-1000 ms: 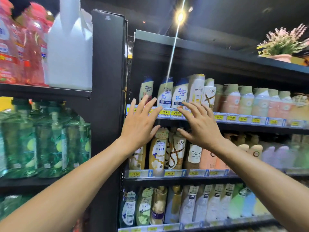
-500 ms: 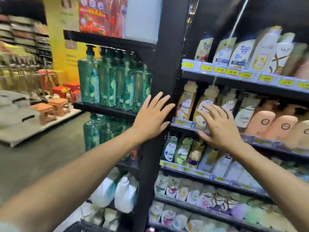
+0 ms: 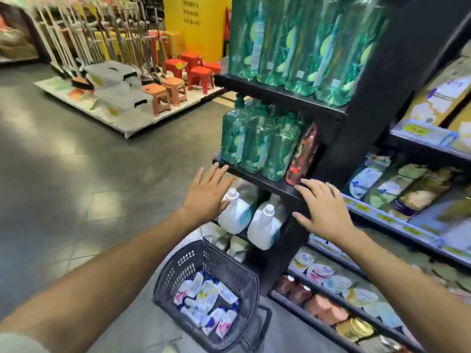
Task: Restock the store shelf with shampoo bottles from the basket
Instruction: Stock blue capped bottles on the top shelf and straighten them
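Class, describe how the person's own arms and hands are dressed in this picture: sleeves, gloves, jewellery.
The left hand and right hand are ungloved, with no ring or watch visible. The left forearm and right forearm are bare. A pale sleeve edge shows only in the bottom left corner, on the left arm.

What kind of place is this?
Probably a supermarket or household-goods shop: yellow price tags under the products, rows of green bottles, plastic stools on display, and a basket on the floor.
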The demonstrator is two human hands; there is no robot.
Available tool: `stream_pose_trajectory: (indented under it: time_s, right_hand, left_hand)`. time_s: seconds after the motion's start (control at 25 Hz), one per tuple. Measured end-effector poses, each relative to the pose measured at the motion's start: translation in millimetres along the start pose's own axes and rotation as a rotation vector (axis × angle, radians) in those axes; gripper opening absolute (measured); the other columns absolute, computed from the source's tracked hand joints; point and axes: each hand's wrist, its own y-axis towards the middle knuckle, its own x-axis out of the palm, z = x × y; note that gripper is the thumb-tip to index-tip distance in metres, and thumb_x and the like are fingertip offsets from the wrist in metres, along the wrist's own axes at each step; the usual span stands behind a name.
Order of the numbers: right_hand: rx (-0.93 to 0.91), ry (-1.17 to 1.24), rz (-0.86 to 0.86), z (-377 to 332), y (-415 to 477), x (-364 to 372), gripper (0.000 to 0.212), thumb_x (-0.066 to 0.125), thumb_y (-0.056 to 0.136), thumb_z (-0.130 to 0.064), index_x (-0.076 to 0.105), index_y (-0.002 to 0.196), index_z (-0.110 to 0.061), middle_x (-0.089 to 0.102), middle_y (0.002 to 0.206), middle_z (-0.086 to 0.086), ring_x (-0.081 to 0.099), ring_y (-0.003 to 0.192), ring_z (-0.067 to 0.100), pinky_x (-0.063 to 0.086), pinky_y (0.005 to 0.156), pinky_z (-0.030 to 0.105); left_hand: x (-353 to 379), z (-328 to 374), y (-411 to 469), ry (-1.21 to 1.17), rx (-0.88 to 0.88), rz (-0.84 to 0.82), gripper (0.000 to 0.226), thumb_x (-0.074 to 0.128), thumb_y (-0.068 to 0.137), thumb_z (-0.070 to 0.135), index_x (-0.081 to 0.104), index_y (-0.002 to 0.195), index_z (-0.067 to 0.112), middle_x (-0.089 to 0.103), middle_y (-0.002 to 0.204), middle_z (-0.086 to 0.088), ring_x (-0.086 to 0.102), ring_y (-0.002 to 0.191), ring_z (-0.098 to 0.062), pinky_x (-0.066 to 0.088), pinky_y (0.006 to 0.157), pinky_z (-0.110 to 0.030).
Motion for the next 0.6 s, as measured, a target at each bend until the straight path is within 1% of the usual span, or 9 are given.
stream_pose_trajectory:
  time_s: [0.08,0.16,0.24,0.28,0.36,0.48,0.56,0.6]
  right_hand:
    - [-0.024,0.088,-0.093,-33,15,40,0.077,0.079,0.075,-0.048,0.053,0.141,-0.018,0.052,0.145,0.006,0.050,0.133,0.029,0.042,0.108,0.048]
    - [-0.031,0.196,-0.196,-64,26,82,0.079,0.084,0.070,-0.041,0.054,0.138,-0.015,0.054,0.140,0.009,0.055,0.125,0.033,0.050,0.099,0.046]
    - [-0.003,0.257,-0.304,-93,32,122,0.080,0.087,0.068,-0.037,0.055,0.136,-0.011,0.056,0.138,0.013,0.059,0.119,0.038,0.054,0.092,0.047]
    - [0.013,0.272,-0.360,-106,32,140,0.079,0.087,0.069,-0.038,0.056,0.136,-0.010,0.057,0.138,0.015,0.059,0.119,0.039,0.055,0.092,0.047]
    - [0.031,0.285,-0.438,-130,31,175,0.079,0.083,0.076,-0.042,0.053,0.141,-0.010,0.054,0.142,0.013,0.056,0.124,0.036,0.052,0.097,0.045]
    - [0.040,0.315,-0.585,-162,24,232,0.077,0.071,0.088,-0.047,0.040,0.152,-0.017,0.041,0.155,0.006,0.044,0.139,0.029,0.043,0.109,0.042]
    - [0.034,0.339,-0.697,-180,14,279,0.077,0.067,0.092,-0.048,0.035,0.155,-0.019,0.034,0.159,0.003,0.037,0.144,0.027,0.039,0.113,0.042]
    - [0.037,0.358,-0.747,-187,7,302,0.075,0.066,0.093,-0.048,0.034,0.156,-0.020,0.034,0.159,0.003,0.037,0.143,0.027,0.040,0.113,0.042]
  left_hand:
    - [38,-33,-20,-0.022,-0.033,-0.106,0.073,0.061,0.097,0.051,0.033,0.160,0.026,0.018,0.172,-0.008,0.012,0.160,-0.031,0.013,0.127,-0.056]
    - [76,-62,-39,-0.035,-0.058,-0.209,0.074,0.058,0.099,0.051,0.027,0.161,0.026,0.013,0.173,-0.008,0.009,0.160,-0.031,0.012,0.128,-0.056]
    - [112,-85,-54,-0.057,-0.051,-0.304,0.073,0.058,0.099,0.050,0.029,0.161,0.025,0.013,0.173,-0.008,0.010,0.160,-0.032,0.013,0.127,-0.056]
    - [129,-93,-61,-0.064,-0.040,-0.345,0.073,0.060,0.097,0.051,0.032,0.160,0.024,0.015,0.173,-0.009,0.012,0.159,-0.032,0.015,0.126,-0.055]
    - [163,-106,-75,-0.054,-0.034,-0.428,0.074,0.067,0.092,0.050,0.041,0.156,0.024,0.025,0.170,-0.010,0.021,0.157,-0.034,0.022,0.124,-0.055]
    - [226,-112,-100,-0.070,-0.047,-0.555,0.072,0.069,0.089,0.052,0.047,0.151,0.024,0.034,0.166,-0.011,0.031,0.154,-0.035,0.029,0.120,-0.055]
    - [271,-110,-115,-0.127,-0.080,-0.629,0.072,0.071,0.086,0.053,0.051,0.148,0.024,0.038,0.164,-0.011,0.035,0.152,-0.035,0.033,0.119,-0.054]
    - [289,-107,-123,-0.164,-0.100,-0.658,0.071,0.072,0.085,0.051,0.052,0.148,0.024,0.038,0.164,-0.011,0.035,0.152,-0.035,0.033,0.119,-0.054]
